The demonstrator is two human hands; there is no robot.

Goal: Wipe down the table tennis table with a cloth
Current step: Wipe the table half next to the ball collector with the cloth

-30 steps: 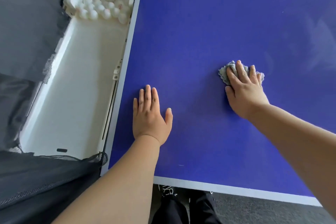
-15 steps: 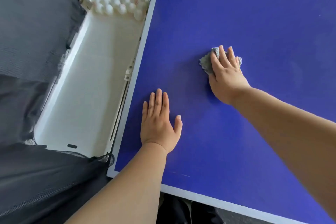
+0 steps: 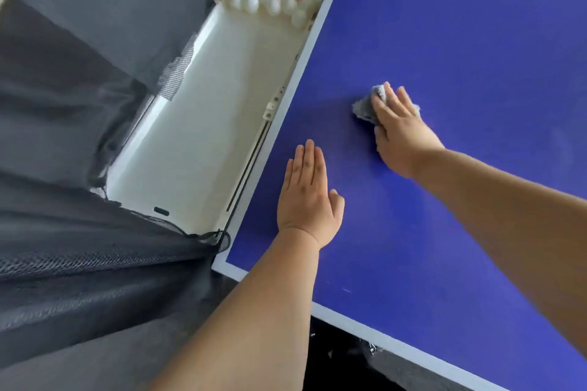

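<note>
The right hand (image 3: pixel 403 133), fingers flat, had swept the grey cloth (image 3: pixel 364 110) leftward over the blue table tennis table (image 3: pixel 460 41), nearer its side edge; the left hand (image 3: pixel 308 200) stayed flat, holding nothing; the near corner probably remained unwiped.

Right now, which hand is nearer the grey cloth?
Right. The right hand presses on the cloth; the left hand lies flat on the table, apart from it, toward the near corner.
</note>
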